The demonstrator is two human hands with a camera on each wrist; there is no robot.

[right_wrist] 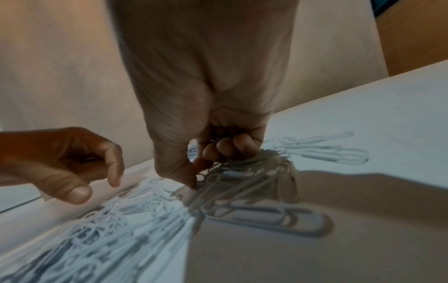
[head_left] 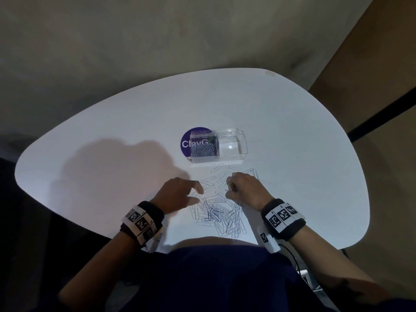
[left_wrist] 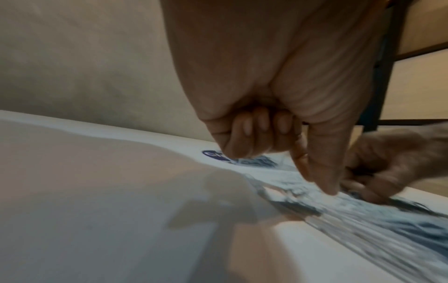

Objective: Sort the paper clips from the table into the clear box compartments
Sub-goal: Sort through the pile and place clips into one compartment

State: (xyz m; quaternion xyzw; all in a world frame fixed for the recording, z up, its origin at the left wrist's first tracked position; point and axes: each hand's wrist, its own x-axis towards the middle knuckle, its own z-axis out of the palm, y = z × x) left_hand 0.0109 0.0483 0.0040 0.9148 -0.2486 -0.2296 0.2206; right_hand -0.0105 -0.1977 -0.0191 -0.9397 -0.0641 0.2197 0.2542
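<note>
A heap of white paper clips (head_left: 221,212) lies on the white table (head_left: 112,143) near the front edge, with large and small ones mixed. Behind it stands the clear box (head_left: 244,140). Its left compartment holds small clips (head_left: 203,149) and its right compartment (head_left: 231,146) looks empty. My right hand (head_left: 228,188) sits over the heap's right side, fingers curled round a bundle of large clips (right_wrist: 242,176). My left hand (head_left: 198,193) hovers at the heap's left edge, thumb and forefinger apart and pinching nothing. Its other fingers (left_wrist: 254,132) curl into the palm.
A round purple sticker (head_left: 185,143) lies partly under the box's left end. More large clips (right_wrist: 327,149) lie scattered between the heap and the box. The table's front edge is close to my body. Bare tabletop spreads to the left and far right.
</note>
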